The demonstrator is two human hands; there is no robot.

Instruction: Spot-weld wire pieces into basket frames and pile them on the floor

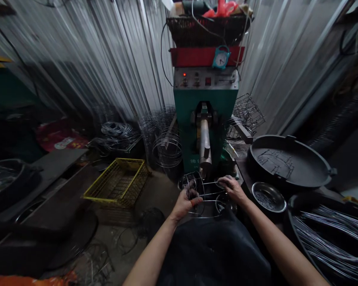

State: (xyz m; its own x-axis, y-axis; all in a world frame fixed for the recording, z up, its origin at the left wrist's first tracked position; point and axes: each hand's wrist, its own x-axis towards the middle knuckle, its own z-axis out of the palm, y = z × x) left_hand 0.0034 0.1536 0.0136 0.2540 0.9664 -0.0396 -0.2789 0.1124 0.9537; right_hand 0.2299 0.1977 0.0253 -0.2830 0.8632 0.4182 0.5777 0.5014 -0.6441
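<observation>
Just below the electrode arm [205, 145] of a green spot welder [186, 119], I hold a wire frame [212, 194] of rings and straight wires in both hands. My left hand [187, 203] is closed around its left part, where a round wire section shows. On the right, my right hand [231, 189] has its fingers closed at the end of a straight wire of the frame. The fingertips partly hide where they grip. The frame lies roughly level above my dark-covered lap [214, 250].
A yellow wire basket [116, 180] stands left on the floor. To the right are a large black pan [310, 174] with wire pieces, a metal bowl [268, 197] of short pins and a tub of bent wires [334, 230]. Wire rings [168, 149] hang beside the welder.
</observation>
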